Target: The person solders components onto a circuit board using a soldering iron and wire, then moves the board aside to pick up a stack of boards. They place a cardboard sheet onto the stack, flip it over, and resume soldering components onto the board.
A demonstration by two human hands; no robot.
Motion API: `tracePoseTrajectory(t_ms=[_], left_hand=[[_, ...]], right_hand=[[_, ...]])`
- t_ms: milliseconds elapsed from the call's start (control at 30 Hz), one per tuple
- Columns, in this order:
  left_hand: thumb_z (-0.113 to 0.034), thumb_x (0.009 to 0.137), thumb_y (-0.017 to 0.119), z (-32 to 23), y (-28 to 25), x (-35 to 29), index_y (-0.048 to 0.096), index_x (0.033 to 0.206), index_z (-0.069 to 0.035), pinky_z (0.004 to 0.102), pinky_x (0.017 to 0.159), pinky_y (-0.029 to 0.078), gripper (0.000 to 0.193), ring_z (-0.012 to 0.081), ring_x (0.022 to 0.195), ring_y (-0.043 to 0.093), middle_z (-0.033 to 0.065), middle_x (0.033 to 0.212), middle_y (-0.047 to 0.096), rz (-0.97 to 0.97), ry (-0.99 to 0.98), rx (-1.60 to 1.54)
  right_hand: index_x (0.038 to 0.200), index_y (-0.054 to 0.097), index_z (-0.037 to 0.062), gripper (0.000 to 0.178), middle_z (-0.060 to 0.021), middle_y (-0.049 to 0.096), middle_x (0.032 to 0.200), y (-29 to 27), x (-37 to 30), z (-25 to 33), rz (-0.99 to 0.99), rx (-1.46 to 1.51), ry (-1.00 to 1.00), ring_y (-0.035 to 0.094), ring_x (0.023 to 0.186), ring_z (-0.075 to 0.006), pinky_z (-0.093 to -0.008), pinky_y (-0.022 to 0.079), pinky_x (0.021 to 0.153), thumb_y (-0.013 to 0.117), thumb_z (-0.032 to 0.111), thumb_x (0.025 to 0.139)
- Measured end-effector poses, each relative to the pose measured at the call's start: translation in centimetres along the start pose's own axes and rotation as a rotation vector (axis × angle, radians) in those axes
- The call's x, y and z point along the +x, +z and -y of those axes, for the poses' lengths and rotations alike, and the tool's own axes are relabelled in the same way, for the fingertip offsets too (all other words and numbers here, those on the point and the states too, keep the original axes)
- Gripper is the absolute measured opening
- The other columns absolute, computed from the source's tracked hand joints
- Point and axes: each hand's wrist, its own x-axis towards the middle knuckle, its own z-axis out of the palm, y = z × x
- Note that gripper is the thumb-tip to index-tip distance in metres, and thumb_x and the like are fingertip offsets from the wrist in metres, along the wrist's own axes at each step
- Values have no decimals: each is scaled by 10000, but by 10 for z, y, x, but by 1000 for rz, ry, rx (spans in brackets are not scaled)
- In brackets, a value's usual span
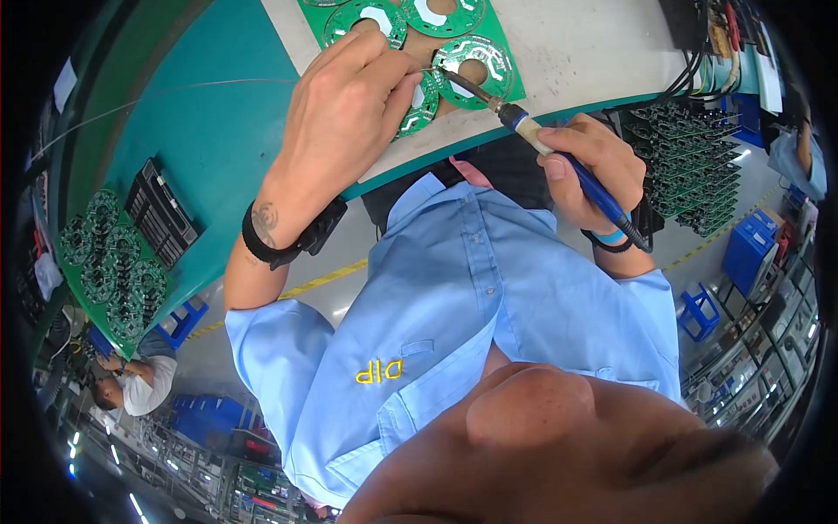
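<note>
My right hand (595, 170) is wrapped round the blue and cream handle of a soldering iron (530, 131). Its dark tip points up and left, meeting the left side of a ring-shaped section on a green circuit board panel (502, 54). In my left hand (349, 98) a thin solder wire (236, 81) is pinched; its short free end reaches close to the iron's tip. Whether wire and tip touch is too small to tell. The wire's other side trails left over the bench. My left hand covers part of the panel's round sections.
The panel lies on a pale sheet (580, 52) over the green bench mat (218, 131). At the left are a black slotted tray (161, 212) and another populated board panel (113, 271). Stacked boards (685, 166) stand at the right, below dark cables (698, 65). A person (144, 384) sits lower left.
</note>
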Motion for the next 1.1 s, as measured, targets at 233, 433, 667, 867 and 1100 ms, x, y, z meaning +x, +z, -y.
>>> tracePoseTrajectory(t_ms=[233, 433, 667, 867, 1100], left_hand=[[-39, 871, 754, -1, -15, 3, 718, 977, -48, 433, 691, 534, 112, 309, 855, 643, 101, 893, 584, 39, -131, 25], [-62, 938, 768, 8, -20, 19, 704, 1001, -24, 339, 575, 481, 97, 229, 669, 618, 83, 846, 624, 85, -87, 21], [-26, 889, 742, 5, -17, 13, 725, 1025, -80, 430, 711, 544, 147, 313, 884, 651, 101, 919, 605, 108, -89, -206], [-14, 907, 758, 18, -15, 7, 714, 1018, -18, 371, 739, 551, 120, 282, 837, 661, 97, 950, 655, 90, 44, -77], [-8, 908, 752, 18, -12, 10, 721, 1027, -21, 380, 752, 554, 124, 288, 869, 663, 100, 955, 660, 73, 71, -24]], right_hand=[[1055, 698, -86, 169, -121, 691, 704, -9, 1, 2, -9, 4, -24, 628, 608, -227, -329, 504, 581, 683, 62, 975], [1086, 710, -63, 160, -174, 716, 885, -26, 5, -19, -221, -45, 147, 651, 716, -202, -333, 535, 660, 639, 51, 1000], [1076, 705, -62, 131, -205, 696, 1014, -30, 41, -53, -228, -422, 63, 651, 954, -196, -294, 503, 820, 604, -45, 995], [1031, 737, -19, 202, -112, 683, 796, -22, 16, -4, -92, 40, -168, 628, 689, -216, -325, 490, 601, 743, -42, 830], [986, 741, -19, 176, -97, 642, 783, -5, 8, 3, 109, 20, -153, 594, 655, -235, -344, 476, 592, 755, 0, 811]])
